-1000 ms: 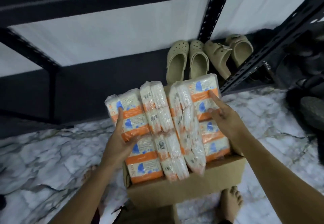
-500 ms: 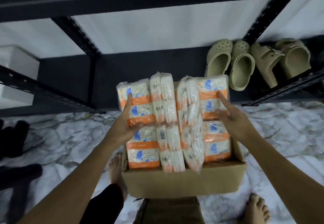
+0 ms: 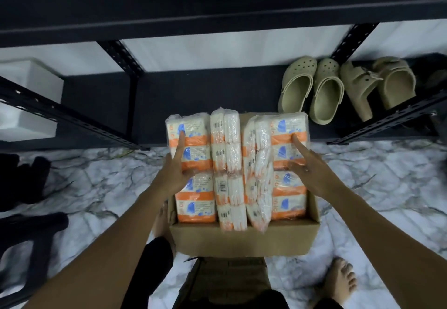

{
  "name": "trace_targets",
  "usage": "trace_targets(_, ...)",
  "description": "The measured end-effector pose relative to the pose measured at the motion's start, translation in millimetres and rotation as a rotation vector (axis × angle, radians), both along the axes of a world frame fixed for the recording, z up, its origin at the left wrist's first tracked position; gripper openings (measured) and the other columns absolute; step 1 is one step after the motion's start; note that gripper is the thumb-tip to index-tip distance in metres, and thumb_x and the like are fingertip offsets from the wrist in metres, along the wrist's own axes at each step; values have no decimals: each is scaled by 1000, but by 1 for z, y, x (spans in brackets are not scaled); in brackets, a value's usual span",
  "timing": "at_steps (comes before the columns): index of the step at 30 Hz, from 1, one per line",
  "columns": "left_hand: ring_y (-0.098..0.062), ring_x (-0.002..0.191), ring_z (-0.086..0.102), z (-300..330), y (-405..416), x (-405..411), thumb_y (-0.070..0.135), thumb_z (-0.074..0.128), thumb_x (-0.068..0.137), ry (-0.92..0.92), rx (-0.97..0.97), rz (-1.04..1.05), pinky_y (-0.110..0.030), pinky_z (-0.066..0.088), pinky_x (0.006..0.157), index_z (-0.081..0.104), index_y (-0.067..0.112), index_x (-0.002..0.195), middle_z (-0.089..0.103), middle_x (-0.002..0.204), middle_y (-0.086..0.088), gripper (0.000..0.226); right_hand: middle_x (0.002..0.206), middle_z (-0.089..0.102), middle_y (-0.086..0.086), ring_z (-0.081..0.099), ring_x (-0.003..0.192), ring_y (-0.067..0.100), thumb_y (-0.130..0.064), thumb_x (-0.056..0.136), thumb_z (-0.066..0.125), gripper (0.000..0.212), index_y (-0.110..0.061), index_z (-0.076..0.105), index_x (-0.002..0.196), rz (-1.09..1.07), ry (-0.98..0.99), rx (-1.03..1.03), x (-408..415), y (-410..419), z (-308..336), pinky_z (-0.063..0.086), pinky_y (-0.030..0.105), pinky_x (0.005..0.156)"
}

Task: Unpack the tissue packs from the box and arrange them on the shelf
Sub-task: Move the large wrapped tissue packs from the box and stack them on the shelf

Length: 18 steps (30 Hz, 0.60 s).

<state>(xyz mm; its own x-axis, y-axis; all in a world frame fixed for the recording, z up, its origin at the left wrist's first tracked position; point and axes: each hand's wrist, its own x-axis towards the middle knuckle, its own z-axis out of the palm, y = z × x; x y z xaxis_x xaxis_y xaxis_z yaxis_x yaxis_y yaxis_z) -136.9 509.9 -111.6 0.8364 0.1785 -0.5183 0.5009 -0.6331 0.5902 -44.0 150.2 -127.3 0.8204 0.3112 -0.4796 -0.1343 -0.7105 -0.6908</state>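
Orange-white tissue packs point(image 3: 238, 168), brown box point(image 3: 242, 238), grey-veined marble floor point(image 3: 377, 178).

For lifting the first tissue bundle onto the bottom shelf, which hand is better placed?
Probably left. The left hand lies on the outer left bundle, facing the shelf's bare stretch. The right hand rests on the right bundle, nearer the clogs.

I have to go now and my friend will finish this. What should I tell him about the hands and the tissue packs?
Left hand: fingers straight, pressing the left side of the tissue packs.
Right hand: fingers straight, pressing the right side.
The packs are squeezed between both hands, sticking up out of the box on the floor.
Shelf: no packs on it yet, only shoes at the right.
Done: nothing shelved. Left: lift the packs out and line them up on the shelf.
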Motion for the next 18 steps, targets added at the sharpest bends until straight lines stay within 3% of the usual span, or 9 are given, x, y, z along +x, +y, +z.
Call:
trace_targets(2, -11, 94, 62, 4, -2, 3, 30, 66, 93, 24, -21, 35, -18, 51, 70, -21, 57, 145, 45, 148, -1, 105, 145, 48, 4, 55, 124, 24, -73, 86, 43, 64, -78, 2, 135, -9, 15, -24, 2, -3, 4, 48, 50, 102)
trace_targets(3, -6, 89, 62, 5, -2, 5, 30, 66, 94, 20, -33, 51, -12, 47, 62, -19, 54, 147, 46, 145, 4, 103, 145, 48, 2, 57, 122, 21, -66, 91, 45, 61, -80, 2, 133, -15, 14, -31, 3, -2, 9, 49, 48, 101)
trace_targets(6, -15, 110, 62, 11, -5, 6, 32, 69, 92, -3, -35, 102, -19, 50, 69, -17, 55, 147, 39, 155, 0, 104, 146, 49, 2, 54, 126, 23, -56, 97, 45, 63, -67, 5, 145, -42, -18, -41, 2, 3, 25, 46, 49, 103)
trace_targets(10, -34, 116, 61, 9, -12, 0, 30, 65, 93, -3, 39, 154, -26, 53, 60, -20, 67, 137, 35, 156, -14, 103, 137, 54, 8, 56, 123, 32, -60, 92, 47, 74, -43, 11, 155, -134, -29, -65, 0, 13, 32, 50, 50, 96)
trace_targets(12, -28, 118, 60, 16, -22, 1, 35, 68, 91, -25, 45, 179, -35, 59, 72, -15, 61, 144, 25, 161, -10, 102, 145, 42, 13, 46, 130, 37, -49, 96, 51, 75, -37, 8, 157, -145, -82, -130, 0, 20, 32, 44, 52, 100)
trace_targets(13, -29, 129, 51, 21, -28, 2, 37, 69, 90, -31, 80, 188, -44, 57, 88, -13, 57, 147, 17, 164, -10, 102, 149, 35, 14, 40, 133, 39, -44, 98, 52, 77, -35, 5, 158, -144, -113, -173, 0, 23, 32, 40, 53, 102)
trace_targets(15, -33, 150, 13, 21, -38, 3, 39, 67, 90, -35, 165, 213, -54, 32, 112, -9, 47, 153, -1, 165, -11, 99, 154, 27, 15, 31, 138, 41, -40, 98, 53, 80, -33, 0, 158, -144, -212, -237, 2, 30, 29, 35, 56, 106)
trace_targets(16, -32, 151, 1, 21, -41, 3, 41, 67, 90, -56, 193, 226, -54, 25, 115, -8, 44, 154, -6, 165, -10, 99, 155, 25, 18, 28, 140, 43, -39, 97, 54, 82, -33, 0, 158, -139, -278, -251, 3, 33, 25, 32, 58, 109)
trace_targets(18, -33, 150, -1, 23, -41, 8, 47, 68, 87, -133, 237, 207, -55, 23, 115, -5, 44, 155, -6, 163, -10, 100, 157, 20, 21, 23, 141, 46, -35, 95, 58, 82, -31, 4, 157, -107, -340, -259, 8, 40, 19, 29, 60, 110)
